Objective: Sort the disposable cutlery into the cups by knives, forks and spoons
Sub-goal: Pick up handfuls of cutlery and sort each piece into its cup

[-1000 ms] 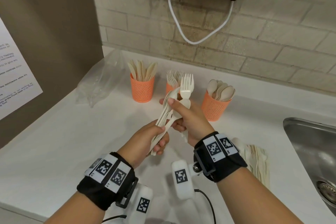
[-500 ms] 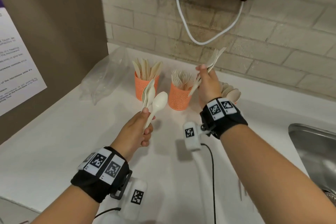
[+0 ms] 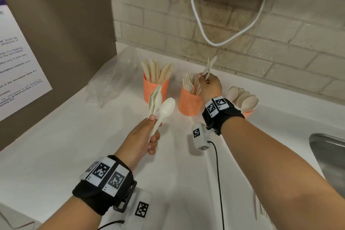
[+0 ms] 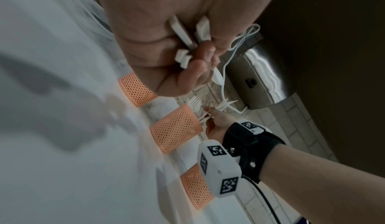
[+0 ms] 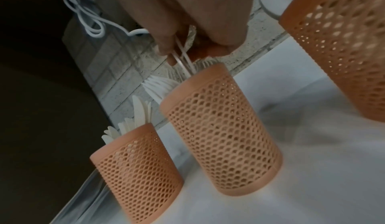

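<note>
Three orange mesh cups stand in a row by the wall: the knife cup (image 3: pixel 155 89), the fork cup (image 3: pixel 189 101) and the spoon cup (image 3: pixel 249 113), which is partly hidden behind my right wrist. My left hand (image 3: pixel 154 129) grips several white spoons (image 3: pixel 162 106) by the handles, bowls up, in front of the knife cup. My right hand (image 3: pixel 204 78) pinches a couple of forks (image 3: pixel 210 67) right over the fork cup. In the right wrist view their handles (image 5: pixel 184 61) reach down to the rim of the fork cup (image 5: pixel 220 132).
A crumpled clear plastic bag (image 3: pixel 112 80) lies left of the cups. A steel sink (image 3: pixel 328 157) is at the right edge. More loose cutlery (image 3: pixel 259 207) lies on the white counter (image 3: pixel 56 145) behind my right forearm. A white cable (image 3: pixel 205 30) hangs on the brick wall.
My right hand pulled the forks out of the bundle, carried them back to the fork cup and lowered them. My left hand kept the spoons and barely moved.
</note>
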Demonstrator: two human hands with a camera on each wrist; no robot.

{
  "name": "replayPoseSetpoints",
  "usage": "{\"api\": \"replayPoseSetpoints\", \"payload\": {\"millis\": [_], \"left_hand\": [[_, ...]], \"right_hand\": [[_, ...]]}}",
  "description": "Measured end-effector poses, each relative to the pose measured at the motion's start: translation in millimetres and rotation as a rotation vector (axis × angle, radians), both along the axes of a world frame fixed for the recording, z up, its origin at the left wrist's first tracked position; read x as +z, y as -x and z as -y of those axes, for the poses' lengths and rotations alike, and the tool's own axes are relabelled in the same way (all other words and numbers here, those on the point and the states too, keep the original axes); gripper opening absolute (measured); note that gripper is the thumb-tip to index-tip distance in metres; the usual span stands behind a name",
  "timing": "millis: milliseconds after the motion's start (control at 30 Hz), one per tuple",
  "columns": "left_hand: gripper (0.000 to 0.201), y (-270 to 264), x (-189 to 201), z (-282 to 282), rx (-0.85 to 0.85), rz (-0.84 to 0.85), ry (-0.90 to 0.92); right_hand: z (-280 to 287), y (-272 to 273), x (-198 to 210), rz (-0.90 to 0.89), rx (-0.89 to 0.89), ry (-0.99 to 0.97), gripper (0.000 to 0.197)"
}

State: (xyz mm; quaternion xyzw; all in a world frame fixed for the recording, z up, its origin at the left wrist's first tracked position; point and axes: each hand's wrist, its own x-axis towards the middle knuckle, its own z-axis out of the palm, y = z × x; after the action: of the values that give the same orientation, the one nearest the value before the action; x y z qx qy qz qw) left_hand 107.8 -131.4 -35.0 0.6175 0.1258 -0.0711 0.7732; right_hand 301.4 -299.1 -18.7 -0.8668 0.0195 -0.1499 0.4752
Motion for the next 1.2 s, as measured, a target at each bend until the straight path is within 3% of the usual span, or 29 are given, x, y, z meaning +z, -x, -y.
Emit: {"api": "replayPoseSetpoints", "payload": {"millis": [167, 300, 400, 433, 533, 600, 733, 833, 933, 1067, 1200], "left_hand": [[0.039, -2.6, 1.1, 2.7, -0.018, 0.002, -0.012], [0.039, -4.3, 1.8, 3.7, -0.03, 0.007, -0.017], [0.039, -5.1, 1.5, 5.0, -0.033, 0.004, -0.01], [0.039, -5.4, 1.4, 5.3, -0.033, 0.005, -0.005], [0.044, -5.4, 1.4, 6.3, -0.024, 0.01, 0.005], [0.048, -5.7, 1.3, 6.9, -0.016, 0.017, 0.019], [0.049, -5.4, -1.2, 8.0, -0.049, 0.044, 0.014], [0.047, -3.5, -2.5, 11.9, -0.066, 0.069, 0.009], [0.043, -0.2, -1.9, 16.9, -0.068, 0.109, -0.007], [0.034, 4.0, -3.8, 18.9, -0.095, 0.136, -0.114], [0.023, 9.3, -5.8, 22.3, -0.126, 0.157, -0.195]], "right_hand": [[1.2, -5.0, 2.1, -0.087, -0.03, 0.188, 0.039], [9.2, -2.2, 12.7, -0.141, 0.051, 0.358, 0.029], [14.8, -3.3, 17.7, -0.174, 0.062, 0.375, 0.023], [14.9, -1.8, 18.1, -0.149, 0.047, 0.347, 0.024], [12.3, 9.4, 17.5, -0.044, -0.038, 0.188, 0.061], [9.7, 21.5, 20.8, 0.096, -0.101, 0.082, 0.073], [0.7, 59.5, 25.0, 0.138, -0.038, -0.005, 0.05], [-8.4, 99.4, 23.1, -0.099, 0.266, -0.169, 0.038], [-13.7, 125.3, 11.6, -0.299, 0.511, -0.209, 0.03], [-14.4, 136.0, 0.5, -0.249, 0.435, -0.356, 0.012], [-20.1, 147.8, -4.7, -0.306, 0.354, -0.517, 0.022]]}}
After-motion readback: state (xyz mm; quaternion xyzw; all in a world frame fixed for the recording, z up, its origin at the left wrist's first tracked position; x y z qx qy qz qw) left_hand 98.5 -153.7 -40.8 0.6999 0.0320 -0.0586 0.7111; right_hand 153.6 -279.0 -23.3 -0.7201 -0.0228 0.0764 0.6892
